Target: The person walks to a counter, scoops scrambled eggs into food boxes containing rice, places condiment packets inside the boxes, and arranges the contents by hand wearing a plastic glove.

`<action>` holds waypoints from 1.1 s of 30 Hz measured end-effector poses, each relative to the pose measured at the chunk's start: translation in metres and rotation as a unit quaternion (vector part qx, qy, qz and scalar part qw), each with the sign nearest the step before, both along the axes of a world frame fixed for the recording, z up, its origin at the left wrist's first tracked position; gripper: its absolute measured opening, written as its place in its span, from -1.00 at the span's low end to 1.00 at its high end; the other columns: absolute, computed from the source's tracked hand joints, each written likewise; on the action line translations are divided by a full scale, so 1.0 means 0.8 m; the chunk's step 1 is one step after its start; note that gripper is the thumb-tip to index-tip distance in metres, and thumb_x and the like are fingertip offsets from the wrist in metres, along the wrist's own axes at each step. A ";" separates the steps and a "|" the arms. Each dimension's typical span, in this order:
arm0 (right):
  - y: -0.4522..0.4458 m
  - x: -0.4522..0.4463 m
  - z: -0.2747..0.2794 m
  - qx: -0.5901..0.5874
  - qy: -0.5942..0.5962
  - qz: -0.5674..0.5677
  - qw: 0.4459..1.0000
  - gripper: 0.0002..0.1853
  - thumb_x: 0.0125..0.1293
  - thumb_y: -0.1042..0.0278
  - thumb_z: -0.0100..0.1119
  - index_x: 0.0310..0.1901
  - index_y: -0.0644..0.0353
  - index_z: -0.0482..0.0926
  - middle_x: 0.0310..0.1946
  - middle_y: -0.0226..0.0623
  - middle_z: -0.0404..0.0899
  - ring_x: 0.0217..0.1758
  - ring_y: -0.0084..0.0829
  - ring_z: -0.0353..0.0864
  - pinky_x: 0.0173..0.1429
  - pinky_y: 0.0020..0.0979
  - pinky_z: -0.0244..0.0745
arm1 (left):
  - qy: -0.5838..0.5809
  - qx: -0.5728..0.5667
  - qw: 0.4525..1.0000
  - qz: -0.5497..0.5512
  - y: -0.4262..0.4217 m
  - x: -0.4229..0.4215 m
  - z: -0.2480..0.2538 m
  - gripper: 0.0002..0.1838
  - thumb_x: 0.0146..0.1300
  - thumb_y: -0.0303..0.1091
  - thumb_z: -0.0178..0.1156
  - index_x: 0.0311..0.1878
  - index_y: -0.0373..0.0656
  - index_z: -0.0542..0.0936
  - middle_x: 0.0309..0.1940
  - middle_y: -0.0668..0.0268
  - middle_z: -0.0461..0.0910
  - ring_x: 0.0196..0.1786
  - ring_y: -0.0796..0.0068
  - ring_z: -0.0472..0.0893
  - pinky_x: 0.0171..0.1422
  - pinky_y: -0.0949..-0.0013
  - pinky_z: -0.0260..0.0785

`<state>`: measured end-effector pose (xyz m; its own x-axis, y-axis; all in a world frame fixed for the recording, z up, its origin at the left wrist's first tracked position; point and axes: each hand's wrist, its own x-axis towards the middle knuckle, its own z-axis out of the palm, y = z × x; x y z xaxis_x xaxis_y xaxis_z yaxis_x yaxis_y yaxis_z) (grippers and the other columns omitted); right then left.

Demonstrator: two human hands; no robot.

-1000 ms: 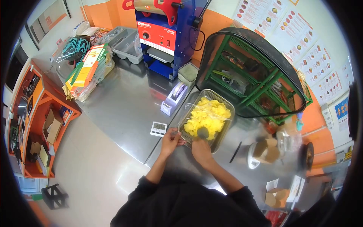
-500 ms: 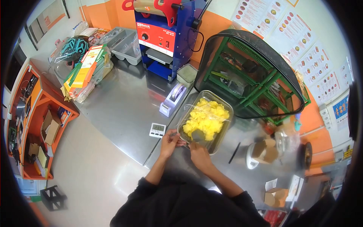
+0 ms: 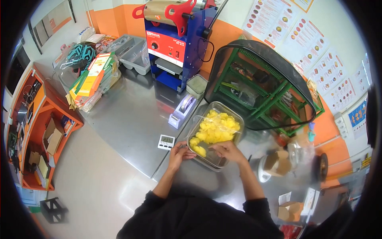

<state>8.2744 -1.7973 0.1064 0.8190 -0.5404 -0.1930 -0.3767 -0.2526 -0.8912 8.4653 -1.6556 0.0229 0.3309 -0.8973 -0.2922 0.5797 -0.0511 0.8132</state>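
A metal tray (image 3: 218, 166) on the steel counter holds yellow, fluffy chunks of food (image 3: 219, 126), with a clear plastic sheet lying over part of them. My left hand (image 3: 180, 156) is closed on the tray's near-left rim, thumb on top. Over the tray's near-right part, my right hand (image 3: 227, 152) is closed around a grey scraper, whose blade is hard to make out against the tray bottom. Bare metal shows in the near part of the tray, while a few yellow chunks sit at its left corner.
Left of the tray are a white digital timer (image 3: 166, 142) and a lilac tape dispenser (image 3: 183, 111). A blue cup sealer (image 3: 171, 47) and a black mesh cover (image 3: 262, 85) over green racks stand behind. To the right, a cardboard box (image 3: 277, 162) sits on a white scale (image 3: 263, 175).
My right hand has moved right and slightly up across the tray. Yellow food has shifted, baring the near part of the tray bottom. My left hand stays at the rim.
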 end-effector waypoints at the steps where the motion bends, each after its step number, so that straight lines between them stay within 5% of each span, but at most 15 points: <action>1: -0.007 -0.002 -0.002 0.036 -0.017 0.013 0.999 -0.71 0.42 0.20 0.04 -0.10 0.23 0.65 -0.69 -0.46 0.37 -0.61 -0.65 0.29 -0.49 -0.52 0.26 | -0.001 -0.004 1.000 0.000 -0.001 0.001 -0.003 -0.72 0.38 -0.43 -0.06 0.10 -0.31 0.37 -0.36 0.00 0.64 -0.30 0.19 0.70 -0.23 0.38 0.61; 6: -0.038 -0.013 -0.023 0.129 -0.041 0.036 0.990 -0.69 0.44 0.17 0.03 -0.10 0.24 0.64 -0.68 -0.56 0.30 -0.61 -0.69 0.21 -0.54 -0.58 0.16 | 0.001 -0.003 1.000 0.002 -0.002 0.003 -0.006 -0.73 0.40 -0.39 -0.03 0.08 -0.30 0.40 -0.35 0.03 0.64 -0.31 0.21 0.71 -0.26 0.38 0.61; 12: -0.057 -0.021 -0.038 0.239 -0.007 -0.057 0.969 -0.71 0.40 0.16 0.09 -0.28 0.25 0.59 -0.65 -0.55 0.31 -0.62 -0.71 0.22 -0.56 -0.63 0.05 | -0.001 0.005 1.000 0.003 0.000 0.002 -0.004 -0.71 0.40 -0.35 -0.01 0.10 -0.30 0.38 -0.38 0.06 0.64 -0.32 0.23 0.71 -0.27 0.40 0.61; 18: -0.045 -0.043 -0.033 0.261 -0.108 -0.179 0.942 -0.74 0.42 0.25 0.06 -0.26 0.30 0.59 -0.70 -0.56 0.27 -0.67 -0.73 0.14 -0.62 -0.62 -0.04 | -0.014 0.010 1.000 0.005 0.002 -0.001 -0.007 -0.71 0.41 -0.36 -0.01 0.11 -0.30 0.35 -0.36 0.05 0.63 -0.30 0.24 0.71 -0.26 0.41 0.60; 24: -0.038 -0.022 -0.005 0.109 -0.038 -0.103 0.988 -0.73 0.39 0.25 0.10 -0.33 0.31 0.58 -0.72 -0.53 0.32 -0.68 -0.71 0.21 -0.62 -0.59 0.04 | -0.028 0.020 0.999 0.002 0.002 -0.003 -0.003 -0.71 0.41 -0.39 -0.02 0.13 -0.29 0.33 -0.34 0.05 0.63 -0.30 0.27 0.70 -0.26 0.41 0.58; 27: -0.034 0.010 -0.012 0.007 -0.018 -0.072 0.997 -0.62 0.32 0.18 0.15 -0.54 0.31 0.51 -0.76 -0.44 0.37 -0.72 -0.62 0.29 -0.60 -0.49 0.19 | -0.044 0.025 0.999 -0.003 0.002 -0.004 0.006 -0.70 0.41 -0.40 -0.02 0.14 -0.29 0.32 -0.33 0.04 0.63 -0.29 0.27 0.70 -0.23 0.40 0.59; 33: -0.044 0.077 -0.004 -0.014 0.010 -0.046 0.999 -0.63 0.33 0.21 0.11 -0.57 0.30 0.50 -0.81 -0.40 0.37 -0.74 -0.58 0.39 -0.60 -0.45 0.25 | -0.068 0.018 0.997 -0.035 0.002 0.004 -0.004 -0.67 0.38 -0.49 -0.04 0.17 -0.34 0.30 -0.28 0.00 0.62 -0.23 0.23 0.69 -0.13 0.38 0.60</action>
<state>8.3363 -1.8328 0.1030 0.7623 -0.6181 -0.1920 -0.4169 -0.2420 -0.8762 8.4682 -1.6542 0.0200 0.3060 -0.9093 -0.2821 0.4585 -0.1190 0.8807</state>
